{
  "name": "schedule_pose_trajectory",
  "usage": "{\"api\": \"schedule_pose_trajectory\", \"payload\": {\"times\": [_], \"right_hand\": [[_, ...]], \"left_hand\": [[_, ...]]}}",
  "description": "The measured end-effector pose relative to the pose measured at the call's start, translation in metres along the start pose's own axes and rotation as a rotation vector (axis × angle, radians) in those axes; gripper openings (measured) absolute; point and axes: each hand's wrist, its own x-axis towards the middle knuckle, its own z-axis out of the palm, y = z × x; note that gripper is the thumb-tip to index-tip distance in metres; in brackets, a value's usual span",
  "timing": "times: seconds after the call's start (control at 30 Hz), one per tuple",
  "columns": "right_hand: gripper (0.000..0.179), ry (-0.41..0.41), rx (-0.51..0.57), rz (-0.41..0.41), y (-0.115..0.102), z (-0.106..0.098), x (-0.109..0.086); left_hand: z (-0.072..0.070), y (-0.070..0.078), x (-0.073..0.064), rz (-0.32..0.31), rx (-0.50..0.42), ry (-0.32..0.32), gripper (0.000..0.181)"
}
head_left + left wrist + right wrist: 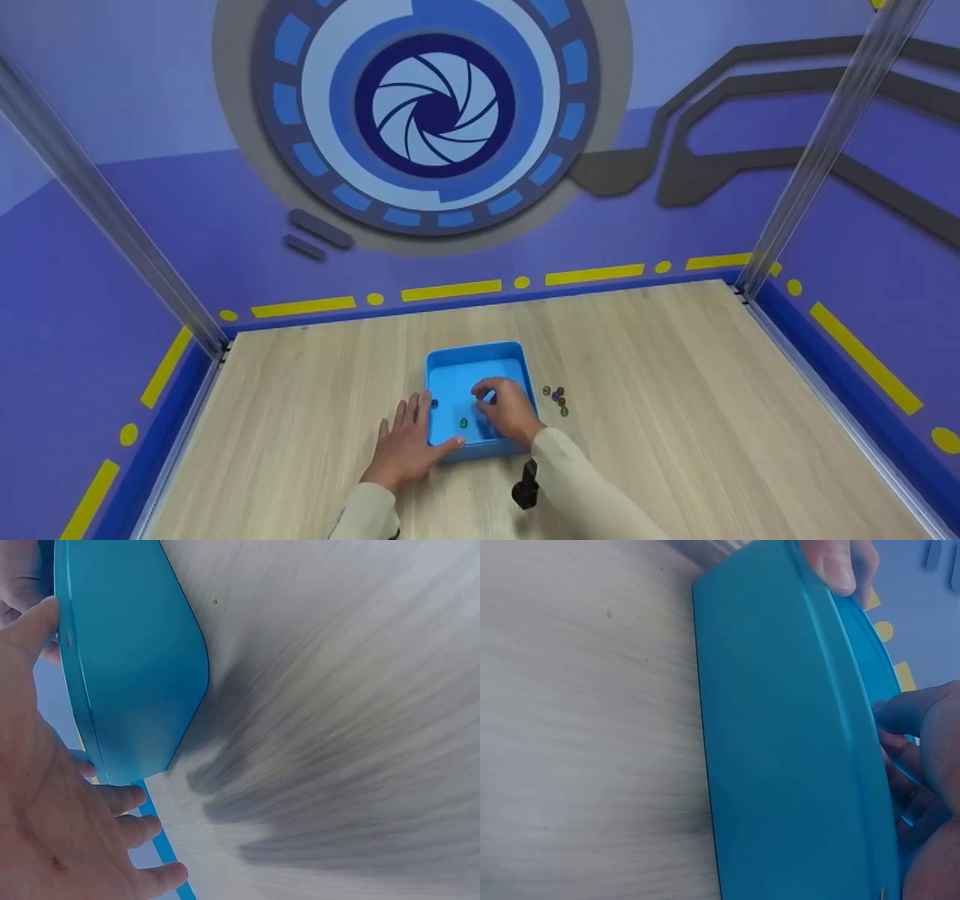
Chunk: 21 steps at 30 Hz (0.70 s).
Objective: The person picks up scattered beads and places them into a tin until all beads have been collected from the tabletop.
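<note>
A light-blue square open box (480, 352) rests on the wooden table in the head view. Fingers spread and straight, my left hand (409, 448) steadies its near left corner, with the thumb on the front rim. My right hand (508, 409) reaches over the right side into the box, fingers bent and the thumb near the index fingertip; I cannot tell whether a marble is between them. Inside lie a dark marble (434, 403) by the left wall and a green marble (463, 423) near the front. The right wrist view hides the fingertips behind the box wall (787, 735).
Several small marbles (561, 402) lie in a loose group on the table right of the box. The wooden tabletop (660, 390) is bounded by printed purple-blue panels (172, 217) with metal corner posts (810, 150). A black object (526, 486) shows at the right sleeve.
</note>
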Motion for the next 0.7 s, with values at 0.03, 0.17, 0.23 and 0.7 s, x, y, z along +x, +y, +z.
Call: {"api": "schedule_pose_trajectory", "payload": {"times": [0.03, 0.17, 0.23, 0.7], "right_hand": [[0.019, 0.003, -0.001, -0.001, 0.0, 0.0, 0.0], [0.02, 0.003, 0.006, -0.012, -0.002, -0.003, -0.001], [0.019, 0.004, 0.008, -0.023, -0.003, -0.005, -0.002], [0.015, 0.045, 0.022, -0.091, -0.005, -0.014, -0.008]], "left_hand": [[0.0, 0.0, 0.0, 0.0, -0.001, -0.002, 0.107], [0.0, 0.0, 0.001, 0.0, 0.0, -0.006, 0.107], [0.001, 0.0, 0.001, 0.001, 0.002, -0.006, 0.107], [0.001, -0.003, 0.002, 0.01, 0.001, -0.018, 0.106]]}}
